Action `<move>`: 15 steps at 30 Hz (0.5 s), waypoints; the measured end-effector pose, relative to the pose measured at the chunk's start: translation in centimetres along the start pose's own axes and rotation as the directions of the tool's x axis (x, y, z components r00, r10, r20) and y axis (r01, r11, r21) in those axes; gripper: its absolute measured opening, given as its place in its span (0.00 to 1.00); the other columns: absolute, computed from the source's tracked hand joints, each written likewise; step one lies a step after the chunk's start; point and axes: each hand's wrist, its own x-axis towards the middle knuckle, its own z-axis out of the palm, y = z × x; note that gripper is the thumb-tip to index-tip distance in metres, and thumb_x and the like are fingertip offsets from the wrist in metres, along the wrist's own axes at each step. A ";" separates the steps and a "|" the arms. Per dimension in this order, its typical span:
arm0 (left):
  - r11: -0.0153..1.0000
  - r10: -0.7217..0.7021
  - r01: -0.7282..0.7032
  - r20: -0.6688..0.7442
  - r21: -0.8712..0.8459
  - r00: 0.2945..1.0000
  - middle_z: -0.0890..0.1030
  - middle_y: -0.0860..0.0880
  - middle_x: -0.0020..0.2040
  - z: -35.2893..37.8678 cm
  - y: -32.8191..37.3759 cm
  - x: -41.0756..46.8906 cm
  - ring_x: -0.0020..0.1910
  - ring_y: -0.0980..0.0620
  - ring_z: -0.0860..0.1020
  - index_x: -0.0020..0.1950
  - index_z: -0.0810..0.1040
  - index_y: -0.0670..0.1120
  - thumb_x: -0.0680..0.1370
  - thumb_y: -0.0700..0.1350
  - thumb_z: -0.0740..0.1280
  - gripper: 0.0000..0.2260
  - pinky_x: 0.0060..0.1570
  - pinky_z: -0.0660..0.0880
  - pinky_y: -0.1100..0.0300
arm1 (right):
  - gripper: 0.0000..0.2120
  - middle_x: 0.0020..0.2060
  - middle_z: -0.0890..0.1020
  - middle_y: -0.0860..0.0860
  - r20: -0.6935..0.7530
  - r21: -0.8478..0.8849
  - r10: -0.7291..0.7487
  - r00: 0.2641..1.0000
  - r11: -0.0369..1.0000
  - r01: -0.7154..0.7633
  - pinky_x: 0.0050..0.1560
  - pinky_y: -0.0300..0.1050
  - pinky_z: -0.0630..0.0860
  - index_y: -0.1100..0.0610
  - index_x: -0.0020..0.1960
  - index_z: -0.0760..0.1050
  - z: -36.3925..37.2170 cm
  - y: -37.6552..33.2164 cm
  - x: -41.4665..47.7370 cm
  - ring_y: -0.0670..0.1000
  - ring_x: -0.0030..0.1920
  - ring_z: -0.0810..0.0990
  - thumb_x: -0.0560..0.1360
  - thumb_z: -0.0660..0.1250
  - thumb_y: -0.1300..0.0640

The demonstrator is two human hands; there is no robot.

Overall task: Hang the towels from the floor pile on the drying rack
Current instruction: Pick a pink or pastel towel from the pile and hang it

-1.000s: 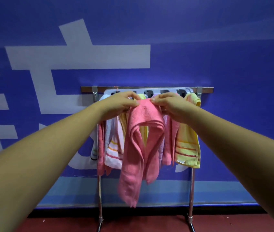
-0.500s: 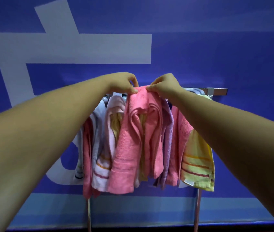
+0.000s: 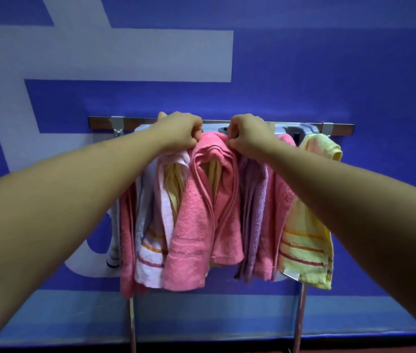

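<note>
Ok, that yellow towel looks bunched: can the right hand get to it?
Probably, once freed: the right hand pinches the pink towel, and the yellow towel hangs exposed close by, at the right end of the rack.

On my feed the light is soft and rather dim, leaving a faint shadow around the rack bar on the blue wall, while the wide lens stretches the forearms toward the lower corners and fine detail looks slightly smeared.
</note>
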 end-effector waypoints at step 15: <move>0.964 -0.061 0.051 -0.031 -0.261 0.998 0.80 0.40 0.51 2.4 3.6 -6.4 0.52 0.41 0.77 0.61 0.73 0.43 0.73 0.46 0.69 0.18 0.51 0.73 0.48 | 0.09 0.41 0.78 0.51 -0.109 0.322 0.020 0.994 0.946 0.016 0.38 0.44 0.58 0.60 0.51 0.75 3.8 -1.0 -6.8 0.52 0.43 0.74 0.73 0.68 0.58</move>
